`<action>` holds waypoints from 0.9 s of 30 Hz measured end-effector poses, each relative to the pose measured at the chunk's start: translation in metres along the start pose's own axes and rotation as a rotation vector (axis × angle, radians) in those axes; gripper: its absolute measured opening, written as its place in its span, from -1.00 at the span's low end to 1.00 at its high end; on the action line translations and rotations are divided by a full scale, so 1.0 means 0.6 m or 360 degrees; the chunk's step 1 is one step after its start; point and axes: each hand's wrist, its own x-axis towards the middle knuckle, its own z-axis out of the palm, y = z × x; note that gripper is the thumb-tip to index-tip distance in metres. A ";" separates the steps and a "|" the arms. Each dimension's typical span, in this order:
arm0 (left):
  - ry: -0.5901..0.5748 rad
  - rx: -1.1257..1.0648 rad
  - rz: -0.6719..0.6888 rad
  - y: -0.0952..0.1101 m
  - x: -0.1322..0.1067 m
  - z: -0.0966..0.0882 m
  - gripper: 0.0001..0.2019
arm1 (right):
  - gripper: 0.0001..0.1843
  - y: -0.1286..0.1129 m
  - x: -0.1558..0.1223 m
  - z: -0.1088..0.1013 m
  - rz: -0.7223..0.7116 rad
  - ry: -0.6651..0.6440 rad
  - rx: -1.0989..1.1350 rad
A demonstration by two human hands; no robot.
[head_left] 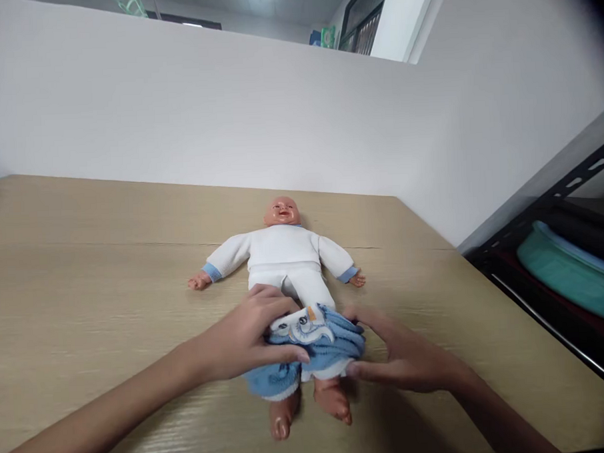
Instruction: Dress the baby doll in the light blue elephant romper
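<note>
A baby doll with a smooth plastic head and a soft white body [286, 254] lies on its back on the light wood-grain desk [109, 295], head at the far side, feet at the near side, arms spread to left and right. A pair of plush blue trousers with a white animal face on the front [319, 336] sits bunched around its lower legs, below the white legwear [309, 289], which shows above them. The left plastic foot [284, 417] and the right plastic foot [334, 402] stick out past the white-edged hems.

Both hands are clamped on the trousers, one from each side. The left hand [237, 339] is part-curled: its fingers bend over the waistband at the left, and its thumb lies lower across the blue front, with cloth between. The right hand [412, 355] opens wider, index finger against the upper right edge and thumb at the lower right hem, the gathered cloth between them; its other fingers are mostly hidden.

The white long-sleeved top with blue cuffs [283, 244] covers the torso. A pale wall [227, 109] rises beyond the desk, and at the right a teal basin [569, 275] sits in a black metal rack [563, 190].
</note>
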 end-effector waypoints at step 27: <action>0.0837 -0.1463 -0.0656 -0.136 -0.036 0.042 -0.56 | -0.54 0.092 0.144 0.081 0.0121 0.0323 0.1052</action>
